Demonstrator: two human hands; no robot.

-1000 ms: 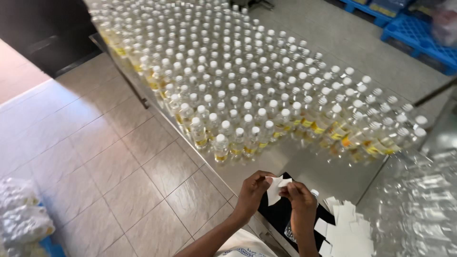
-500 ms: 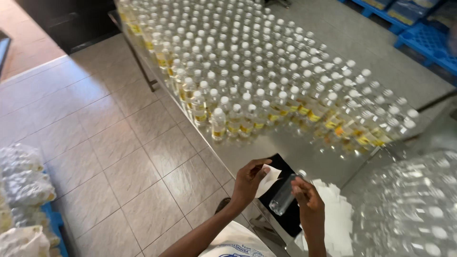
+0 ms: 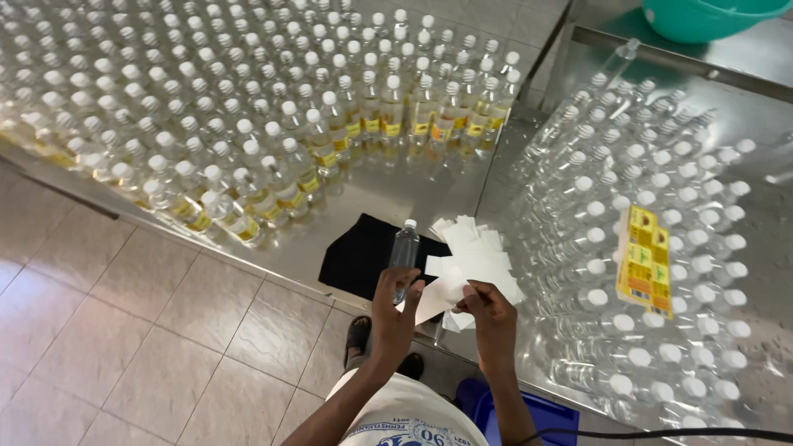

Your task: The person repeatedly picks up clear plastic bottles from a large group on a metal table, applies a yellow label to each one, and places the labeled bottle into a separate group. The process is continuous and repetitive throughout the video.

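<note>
Table (image 3: 388, 194): bottles (image 3: 248, 107) massed across its far and left side; cloth (image 3: 363, 256) at the near edge, paper pile (image 3: 479, 252) right of it. Bottle (image 3: 403, 252) in my left hand (image 3: 396, 310), paper (image 3: 442, 293) in my right hand (image 3: 491, 318). Label sheet (image 3: 646, 260) atop bottles on my right.

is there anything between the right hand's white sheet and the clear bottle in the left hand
Nothing visible does. The left hand holds the small clear bottle upright over the black cloth. The right hand pinches a white backing sheet right beside it, over the pile of white sheets. The sheet's edge already reaches the left hand's fingers.
</note>
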